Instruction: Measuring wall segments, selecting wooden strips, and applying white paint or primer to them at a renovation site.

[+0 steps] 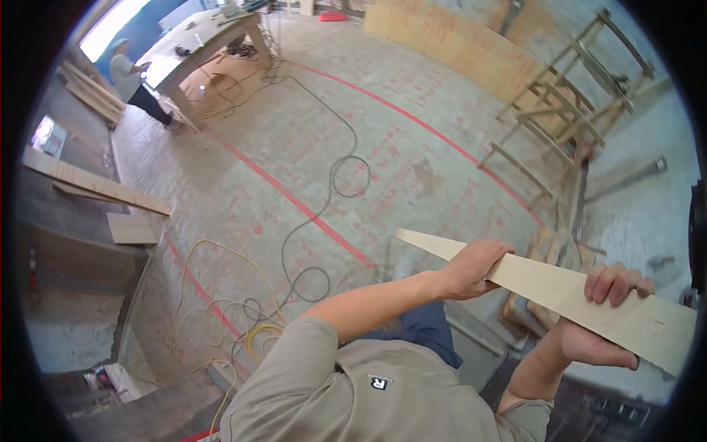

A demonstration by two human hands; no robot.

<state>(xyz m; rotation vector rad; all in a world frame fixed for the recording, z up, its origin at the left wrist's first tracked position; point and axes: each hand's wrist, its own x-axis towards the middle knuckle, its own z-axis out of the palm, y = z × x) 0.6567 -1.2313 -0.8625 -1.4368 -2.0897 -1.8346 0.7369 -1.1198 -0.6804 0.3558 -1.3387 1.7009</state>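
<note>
The concrete floor (412, 214) spreads far and left; the long pale board (545, 283) is held above it on the right, between both hands, its long axis slanting from a far left tip to a near right end; the left hand (475, 269) is closer to that tip, its grip closed across the board; the right hand (589, 342) is closer to the near end, its fingers (617, 286) curled over the far edge

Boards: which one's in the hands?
The long pale board at lower right, gripped by left hand and right hand; the plank at left and wide board at upper right touch neither.
</note>
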